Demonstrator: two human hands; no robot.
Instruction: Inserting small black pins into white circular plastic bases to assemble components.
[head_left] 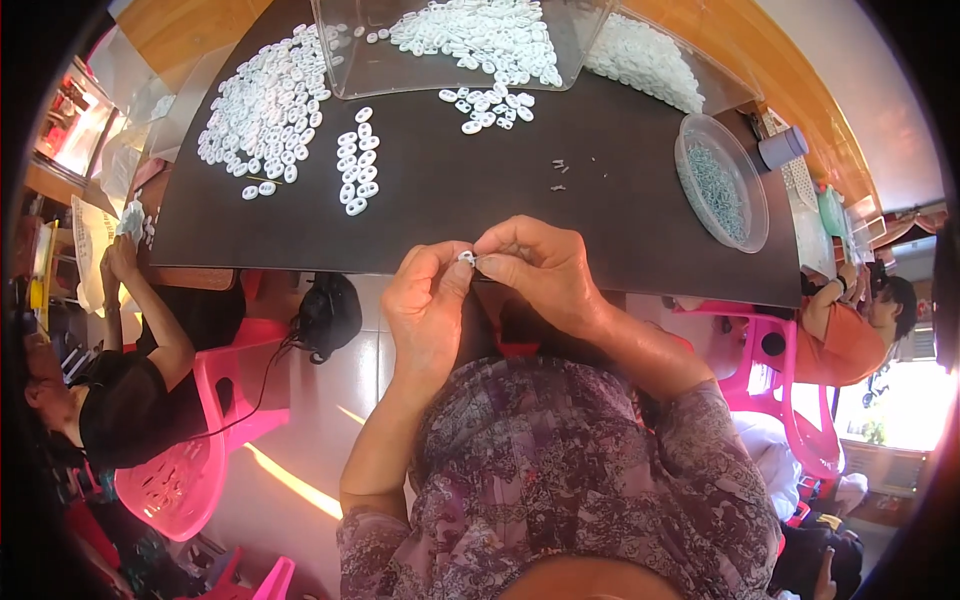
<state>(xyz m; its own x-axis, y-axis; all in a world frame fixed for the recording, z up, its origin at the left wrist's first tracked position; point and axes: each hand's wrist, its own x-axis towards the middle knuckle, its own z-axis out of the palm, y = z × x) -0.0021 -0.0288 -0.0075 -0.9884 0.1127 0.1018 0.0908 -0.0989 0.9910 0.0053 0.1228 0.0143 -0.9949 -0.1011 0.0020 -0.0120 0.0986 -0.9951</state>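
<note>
My left hand [425, 300] pinches a small white plastic piece [466, 257] between thumb and fingertips, just off the table's near edge. Against it, my right hand [545, 270] has its thumb and forefinger pressed together. Whatever those right fingertips grip is too small and too covered to make out. Beyond my hands, two upright rows of white oval two-hole pieces [348, 165] lie on the dark table [440, 200]. Several tiny metal pins or screws [559, 176] are scattered right of the middle.
A heap of white ovals [265, 105] covers the back left. Clear bins [345, 90] of white parts stand at the back, with loose pieces [487, 108] in front. A round clear tub [757, 225] holds bluish metal bits. People sit on pink chairs [205, 440] at both sides.
</note>
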